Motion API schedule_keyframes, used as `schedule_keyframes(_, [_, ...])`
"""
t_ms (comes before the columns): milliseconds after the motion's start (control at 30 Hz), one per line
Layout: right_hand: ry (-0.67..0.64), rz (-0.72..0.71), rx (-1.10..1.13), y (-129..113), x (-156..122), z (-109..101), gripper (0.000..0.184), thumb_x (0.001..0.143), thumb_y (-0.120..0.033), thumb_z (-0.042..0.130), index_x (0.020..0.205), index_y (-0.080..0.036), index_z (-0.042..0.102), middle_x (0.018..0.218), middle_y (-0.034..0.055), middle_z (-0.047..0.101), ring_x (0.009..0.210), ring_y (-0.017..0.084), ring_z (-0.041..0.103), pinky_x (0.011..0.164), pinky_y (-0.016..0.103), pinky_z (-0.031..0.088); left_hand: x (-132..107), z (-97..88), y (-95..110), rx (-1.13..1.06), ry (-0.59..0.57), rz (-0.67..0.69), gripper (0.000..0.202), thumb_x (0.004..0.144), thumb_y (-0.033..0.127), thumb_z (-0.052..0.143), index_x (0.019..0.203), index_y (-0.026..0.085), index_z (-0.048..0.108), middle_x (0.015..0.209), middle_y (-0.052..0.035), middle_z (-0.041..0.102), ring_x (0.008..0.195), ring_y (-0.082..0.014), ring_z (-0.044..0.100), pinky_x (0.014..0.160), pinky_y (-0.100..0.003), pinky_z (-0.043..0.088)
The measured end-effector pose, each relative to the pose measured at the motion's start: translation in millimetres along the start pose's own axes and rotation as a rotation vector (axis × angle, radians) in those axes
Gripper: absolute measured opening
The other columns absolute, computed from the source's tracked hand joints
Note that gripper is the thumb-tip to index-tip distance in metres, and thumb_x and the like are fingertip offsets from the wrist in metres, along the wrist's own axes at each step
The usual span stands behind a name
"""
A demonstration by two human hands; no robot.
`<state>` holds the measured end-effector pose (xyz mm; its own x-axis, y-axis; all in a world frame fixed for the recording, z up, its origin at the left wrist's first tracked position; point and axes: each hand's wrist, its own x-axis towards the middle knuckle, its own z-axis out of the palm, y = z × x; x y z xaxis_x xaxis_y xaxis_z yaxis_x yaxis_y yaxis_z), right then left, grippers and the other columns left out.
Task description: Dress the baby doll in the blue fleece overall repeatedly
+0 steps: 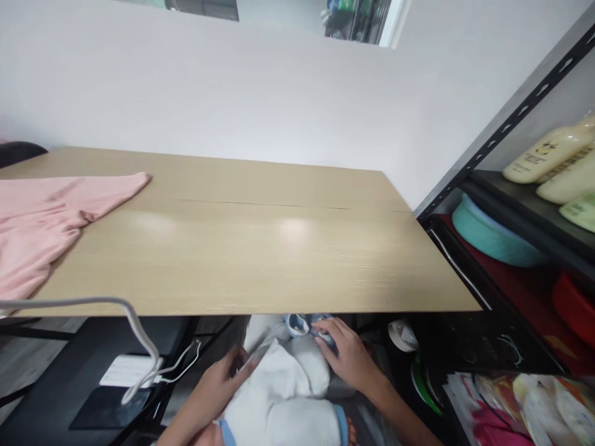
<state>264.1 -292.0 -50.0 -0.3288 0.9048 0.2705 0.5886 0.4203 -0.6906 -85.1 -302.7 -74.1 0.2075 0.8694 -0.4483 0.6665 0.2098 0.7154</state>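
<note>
While the left hand (216,387) is pinching a fold of the white garment (283,396) at 6 o'clock, below the near edge of the table (279,248), the right hand (351,359) is lying on it, fingers spread, clamping nothing. The white garment is bunching between both hands, its long axis running toward 12 o'clock, its blue-trimmed end nearer the right hand. Farther off, the table is carrying a pink cloth (41,229) at 9 o'clock, with a shelf (511,204) standing at 3.
</note>
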Motion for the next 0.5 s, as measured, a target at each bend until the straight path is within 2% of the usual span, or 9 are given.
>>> schedule_keyframes(67, [0.128,-0.011,0.124,-14,-5,-3,0.018,0.108,-0.02,0.062,0.123,-0.025,0.071,0.104,0.0051,0.078,0.099,0.023,0.079,0.092,0.037,0.065,3,0.5,2,0.0,0.024,0.043,0.066,0.099,0.082,0.052,0.114,0.02,0.069,0.109,-0.0115,0.081,0.099,-0.032,0.075,0.093,-0.043,0.056])
schedule_keyframes(167, [0.26,0.035,0.34,-36,-8,-3,0.011,0.109,-0.027,0.065,0.119,-0.026,0.068,0.103,0.0045,0.077,0.092,0.021,0.079,0.088,0.034,0.065,7,-0.2,19,0.007,0.122,0.178,0.058,0.099,0.073,0.061,0.123,0.021,0.073,0.123,-0.0133,0.079,0.111,-0.033,0.073,0.101,-0.044,0.057])
schedule_keyframes(233, [0.313,0.071,0.469,-50,-4,-2,0.014,0.11,-0.031,0.066,0.123,-0.026,0.064,0.102,0.004,0.077,0.09,0.021,0.078,0.088,0.036,0.064,5,-1.9,43,-0.027,0.164,0.279,0.048,0.102,0.065,0.065,0.123,0.023,0.075,0.126,-0.0119,0.078,0.117,-0.0321,0.071,0.106,-0.043,0.055])
schedule_keyframes(333, [0.382,0.047,0.575,-69,10,0,0.021,0.111,-0.03,0.065,0.13,-0.028,0.057,0.095,0.0013,0.078,0.089,0.021,0.078,0.092,0.04,0.063,-7,-5.3,90,-0.201,0.127,0.39,0.035,0.109,0.053,0.064,0.124,0.024,0.073,0.125,-0.0098,0.077,0.118,-0.027,0.07,0.108,-0.038,0.054])
schedule_keyframes(433, [0.455,-0.069,0.559,-86,26,-2,0.022,0.111,-0.027,0.064,0.131,-0.028,0.055,0.094,0.0018,0.08,0.088,0.022,0.078,0.09,0.043,0.063,-24,-7.0,133,-0.365,0.165,0.484,0.029,0.109,0.048,0.068,0.122,0.023,0.072,0.12,-0.0098,0.076,0.115,-0.0244,0.071,0.106,-0.035,0.055])
schedule_keyframes(500, [0.488,-0.155,0.542,-94,34,-5,0.023,0.11,-0.023,0.063,0.13,-0.029,0.054,0.093,0.0027,0.08,0.088,0.023,0.077,0.086,0.044,0.063,-33,-6.6,152,-0.447,0.199,0.545,0.027,0.109,0.045,0.07,0.122,0.022,0.072,0.117,-0.0095,0.076,0.113,-0.0231,0.071,0.103,-0.034,0.057])
